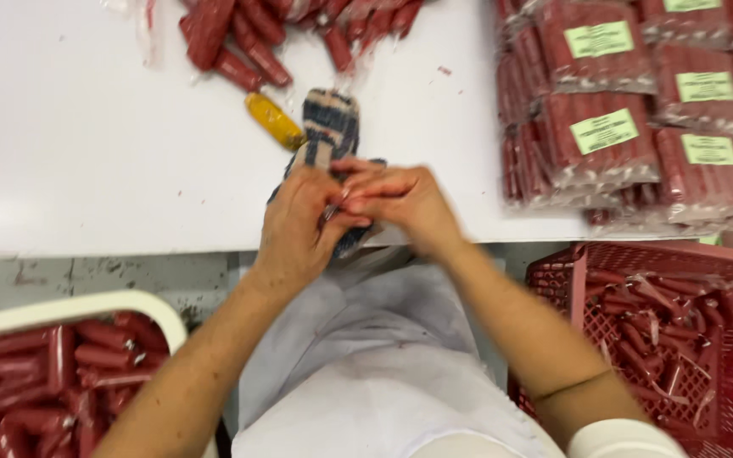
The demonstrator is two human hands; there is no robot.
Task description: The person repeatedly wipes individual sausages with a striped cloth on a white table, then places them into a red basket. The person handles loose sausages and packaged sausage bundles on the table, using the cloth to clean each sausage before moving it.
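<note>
My left hand (297, 227) and my right hand (400, 202) meet at the near edge of the white table (86, 144). The fingers of both pinch something small and thin between them; it is blurred and I cannot tell what it is. Under and behind the hands lies a blue and white woven glove (329, 129). A yellow sausage-shaped piece (274, 120) lies just left of the glove. Loose red sausages in clear wrap (239, 42) are piled at the far edge of the table.
Stacked sealed packs of red sausages with green labels (629, 110) fill the table's right side. A red plastic crate (723, 356) with wrappers and sausages stands low on the right. A white tub (78, 307) of red sausages sits low on the left.
</note>
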